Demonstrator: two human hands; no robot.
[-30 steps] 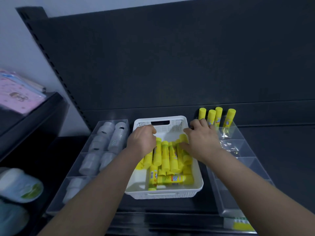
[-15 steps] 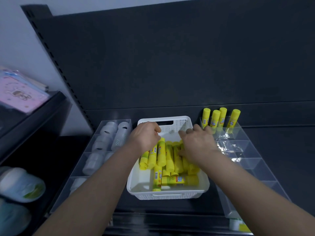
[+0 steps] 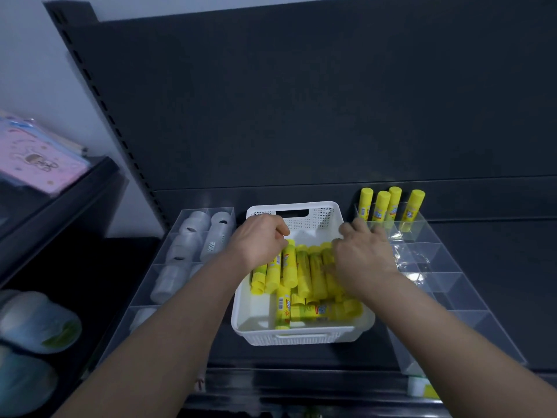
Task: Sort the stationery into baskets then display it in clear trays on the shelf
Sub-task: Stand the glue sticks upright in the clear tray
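Side shelf, far left: we see a pink notebook (image 3: 39, 164) lying flat on a dark side shelf (image 3: 90, 188), with rounded white and green packs (image 3: 39, 324) on the level below it.

Left clear tray: the left clear tray (image 3: 168, 300) sits just beside the basket's left wall, and pale tape rolls (image 3: 193, 236) lie in its divided compartments.

Left hand: our left hand (image 3: 259, 239) is over the far left corner of the basket, knuckles up and fingers curled in tight above the upper ends of the leftmost sticks. The palm hides what is under it, so we cannot tell whether it grips one.

Basket: the white basket (image 3: 301, 336) stands on the dark shelf (image 3: 301, 381) between the two trays.

Glue sticks: the yellow glue sticks (image 3: 304, 276) lie in the basket, most side by side pointing away from us, and two lie crosswise at the near end.

Right hand: our right hand (image 3: 361, 257) lies palm down on the sticks at the basket's right side, its fingers stretched forward and loosely spread, with the thumb on the sticks. It is a little blurred.

Right clear tray: the right clear tray (image 3: 437, 267) is just right of the basket.

Standing sticks: four standing glue sticks (image 3: 388, 206) are upright in its farthest compartment.
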